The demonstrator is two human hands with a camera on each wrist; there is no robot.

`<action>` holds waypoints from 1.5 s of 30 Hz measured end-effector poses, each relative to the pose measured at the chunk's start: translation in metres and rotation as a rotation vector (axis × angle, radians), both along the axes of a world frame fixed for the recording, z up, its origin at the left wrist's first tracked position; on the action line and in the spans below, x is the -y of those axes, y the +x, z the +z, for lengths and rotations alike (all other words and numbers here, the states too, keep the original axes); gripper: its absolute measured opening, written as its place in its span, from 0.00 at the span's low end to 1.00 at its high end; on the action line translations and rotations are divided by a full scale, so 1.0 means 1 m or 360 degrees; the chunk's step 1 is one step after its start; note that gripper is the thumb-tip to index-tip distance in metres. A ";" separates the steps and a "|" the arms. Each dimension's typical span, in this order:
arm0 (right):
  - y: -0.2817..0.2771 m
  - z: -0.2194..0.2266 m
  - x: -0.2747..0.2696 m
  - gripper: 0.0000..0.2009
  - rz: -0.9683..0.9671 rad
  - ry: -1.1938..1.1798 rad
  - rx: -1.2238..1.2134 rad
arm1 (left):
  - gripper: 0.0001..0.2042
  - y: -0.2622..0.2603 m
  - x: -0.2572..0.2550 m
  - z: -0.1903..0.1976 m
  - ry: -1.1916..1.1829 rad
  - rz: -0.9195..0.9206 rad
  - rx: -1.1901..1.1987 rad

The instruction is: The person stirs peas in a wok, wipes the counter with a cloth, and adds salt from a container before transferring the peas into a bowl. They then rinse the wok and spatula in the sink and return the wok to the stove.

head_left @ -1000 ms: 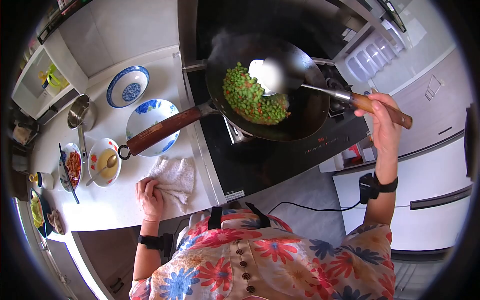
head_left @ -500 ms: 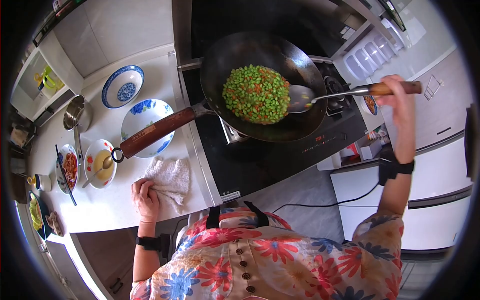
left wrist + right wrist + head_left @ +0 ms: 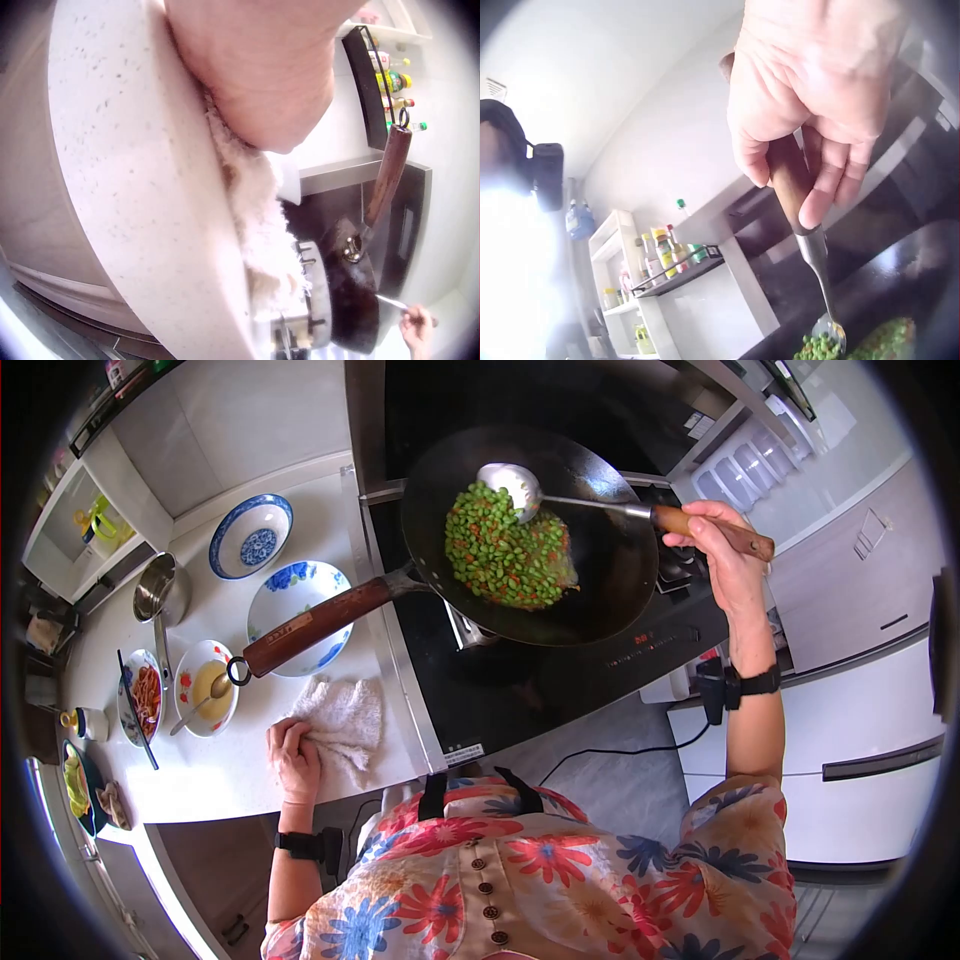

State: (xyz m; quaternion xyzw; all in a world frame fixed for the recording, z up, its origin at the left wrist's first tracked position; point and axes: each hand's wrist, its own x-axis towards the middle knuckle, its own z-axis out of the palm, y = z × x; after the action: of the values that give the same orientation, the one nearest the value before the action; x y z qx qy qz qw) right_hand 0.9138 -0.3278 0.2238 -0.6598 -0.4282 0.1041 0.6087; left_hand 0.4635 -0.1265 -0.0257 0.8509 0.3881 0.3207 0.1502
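My right hand (image 3: 728,555) grips the wooden handle of a metal wok ladle (image 3: 590,506). The ladle's round head lies at the far edge of green peas with orange-red bits (image 3: 505,555), inside a dark wok (image 3: 610,600). In the right wrist view, thumb and fingers wrap the handle (image 3: 789,180), and peas show around the ladle head. The wok's brown handle (image 3: 318,628) reaches left over the counter. My left hand (image 3: 294,762) rests on the counter, curled fingers holding the edge of a white cloth (image 3: 345,722); its fingertips are hidden.
Left on the white counter stand a blue-rimmed bowl (image 3: 250,540), a flowered plate (image 3: 285,595), a small metal pot (image 3: 155,595), a bowl of pale liquid with a spoon (image 3: 205,705), and a dish with chopsticks (image 3: 142,710). The wok sits on a black cooktop (image 3: 520,705).
My right hand swung the ladle out to the right of the peas, then back left to their far side. The peas' heap has shifted shape. My left hand stays at the cloth.
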 end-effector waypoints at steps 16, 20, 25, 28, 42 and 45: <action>0.017 0.100 0.036 0.13 -0.0307 -0.0356 0.0214 | 0.08 -0.001 -0.003 -0.004 -0.0015 -0.0016 0.0031; 0.046 0.096 0.046 0.13 -0.0413 -0.0568 0.0002 | 0.08 0.000 -0.002 -0.002 -0.0021 -0.0013 0.0033; 0.026 0.010 0.020 0.13 -0.0349 -0.0074 -0.0494 | 0.09 -0.001 -0.003 -0.006 -0.0026 0.0003 0.0008; 0.019 0.041 0.020 0.12 -0.0308 -0.0053 -0.0165 | 0.09 0.001 -0.001 0.000 -0.0020 -0.0004 0.0019; 0.031 0.051 -0.007 0.10 -0.0021 -0.0205 0.0200 | 0.07 0.000 0.000 -0.001 -0.0033 0.0007 0.0023; 0.022 0.044 -0.025 0.08 0.0040 -0.0157 0.0330 | 0.07 0.000 -0.002 -0.005 -0.0041 -0.0004 0.0029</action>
State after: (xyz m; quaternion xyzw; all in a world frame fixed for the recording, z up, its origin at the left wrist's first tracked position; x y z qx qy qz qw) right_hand 0.9353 -0.3023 0.2677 -0.6907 -0.4913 0.0639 0.5267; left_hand 0.4634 -0.1247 -0.0304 0.8463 0.3898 0.3233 0.1651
